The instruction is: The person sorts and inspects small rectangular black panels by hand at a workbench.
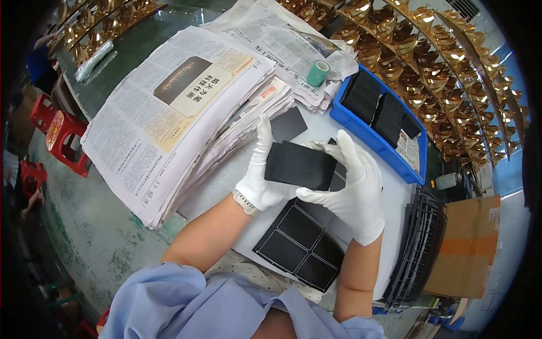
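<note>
Both of my hands wear white gloves. Between them, above the white table (217, 192), is a black rectangular plate (299, 165); whether it is one plate or a thin stack I cannot tell. My left hand (261, 175) holds its left end, thumb upright beside it. My right hand (361, 198) grips its right end between thumb and fingers. Below them lies a black panel (309, 254) divided by pale lines into rectangular sections, partly hidden by my right hand and forearm. A loose dark grey plate (289, 124) rests just beyond my left hand.
A tall newspaper stack (132, 130) stands at left, more newspapers (259, 48) behind. A green roll (318, 73) sits near a blue tray (375, 135) of black plates. Right are black racked frames (415, 243) and a cardboard box (466, 248). Gold-coloured curled parts (446, 68) fill the back.
</note>
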The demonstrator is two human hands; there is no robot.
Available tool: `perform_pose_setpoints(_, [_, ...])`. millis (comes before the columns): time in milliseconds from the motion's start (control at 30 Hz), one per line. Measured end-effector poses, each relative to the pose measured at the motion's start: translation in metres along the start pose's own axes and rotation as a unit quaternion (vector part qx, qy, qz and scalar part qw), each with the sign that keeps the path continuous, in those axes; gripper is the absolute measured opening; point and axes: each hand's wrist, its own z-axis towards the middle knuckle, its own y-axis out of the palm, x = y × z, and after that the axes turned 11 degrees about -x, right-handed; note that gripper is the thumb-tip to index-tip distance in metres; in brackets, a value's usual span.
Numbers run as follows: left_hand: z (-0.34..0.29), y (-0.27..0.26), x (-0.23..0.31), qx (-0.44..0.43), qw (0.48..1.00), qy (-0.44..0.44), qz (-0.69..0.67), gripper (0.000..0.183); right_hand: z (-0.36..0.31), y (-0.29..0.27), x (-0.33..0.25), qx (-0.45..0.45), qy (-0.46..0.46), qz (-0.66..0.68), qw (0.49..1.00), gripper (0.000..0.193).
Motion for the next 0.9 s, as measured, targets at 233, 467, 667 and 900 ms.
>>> perform_pose_setpoints(233, [0.003, -0.008, -0.004, -0.016, 0.999, -0.046, 0.002, 0.124, 0.004, -0.002, -0.004, -0.081, 0.044, -0.028, 0.995, 0.117])
perform_pose_setpoints(467, [0.004, -0.014, -0.013, 0.056, 0.993, -0.086, 0.055, 0.123, 0.001, 0.001, -0.012, -0.137, 0.074, -0.012, 0.988, 0.109])
perform_pose_setpoints(667, [0.002, -0.021, -0.011, -0.019, 0.995, -0.100, 0.018, 0.120, -0.010, 0.009, 0.002, -0.100, 0.079, 0.116, 0.985, 0.108])
perform_pose_setpoints(900, [0.000, -0.004, -0.009, 0.004, 0.994, -0.089, 0.063, 0.123, -0.016, 0.016, 0.008, -0.091, 0.111, 0.171, 0.975, 0.109])
